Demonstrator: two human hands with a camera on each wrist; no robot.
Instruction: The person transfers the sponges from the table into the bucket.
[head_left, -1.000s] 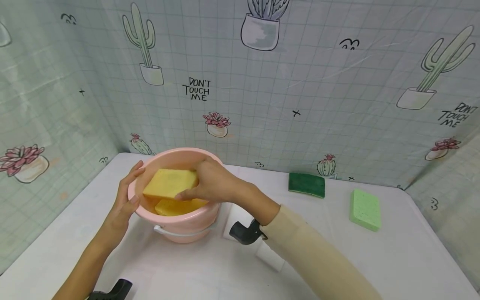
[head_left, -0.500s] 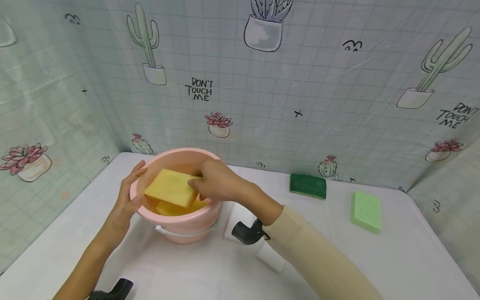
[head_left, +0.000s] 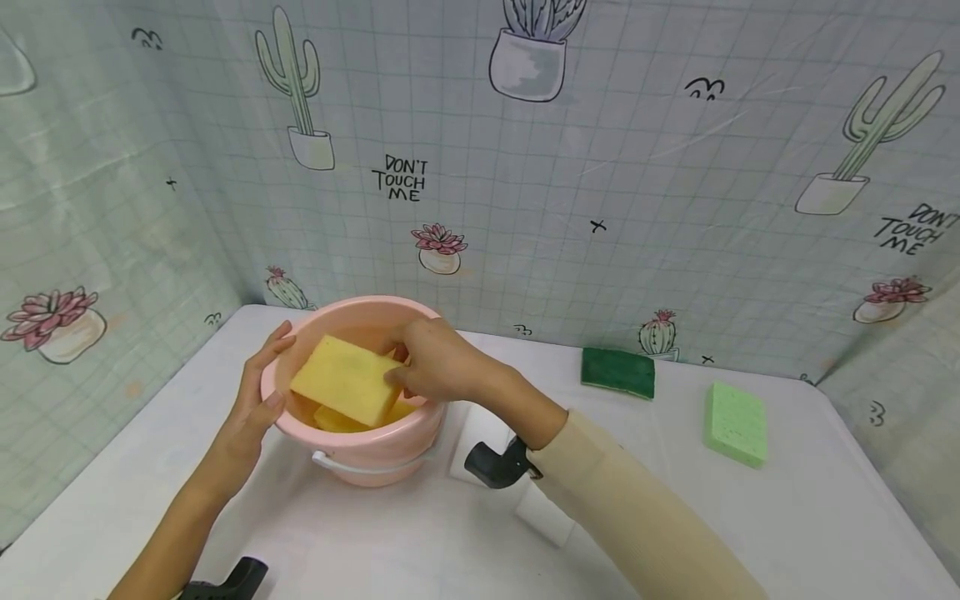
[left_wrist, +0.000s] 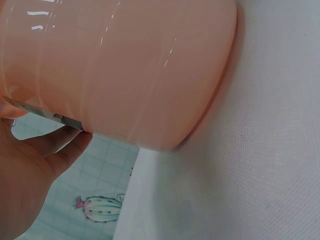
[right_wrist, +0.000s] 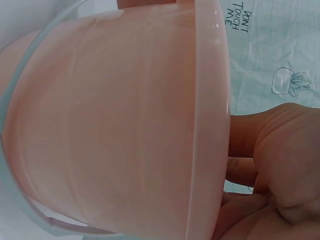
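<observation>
A pink bucket (head_left: pixel 367 452) with a white handle (head_left: pixel 375 468) stands at the left of the table. My left hand (head_left: pixel 247 417) holds its left side, fingers spread along the outside and thumb at the rim. In the left wrist view, fingertips (left_wrist: pixel 75 142) press the bucket's outer wall. Reaching over the right rim, my right hand (head_left: pixel 438 360) pinches the right end of a yellow sponge (head_left: pixel 347 379), tilted inside the bucket mouth. More yellow sponge (head_left: pixel 334 420) shows beneath it. The bucket wall (right_wrist: pixel 120 125) hides my right fingertips in the right wrist view.
A dark green scouring pad (head_left: pixel 617 372) lies at the table's back edge, with a light green sponge (head_left: pixel 736 423) to its right. Two white blocks (head_left: pixel 480 442) lie right of the bucket, partly behind my right arm. A patterned curtain (head_left: pixel 525 183) surrounds the table.
The yellow sponge has turned in my right hand, its right end dropping towards the bucket's front. My right thumb has shifted up and back. My left hand stays at the bucket.
</observation>
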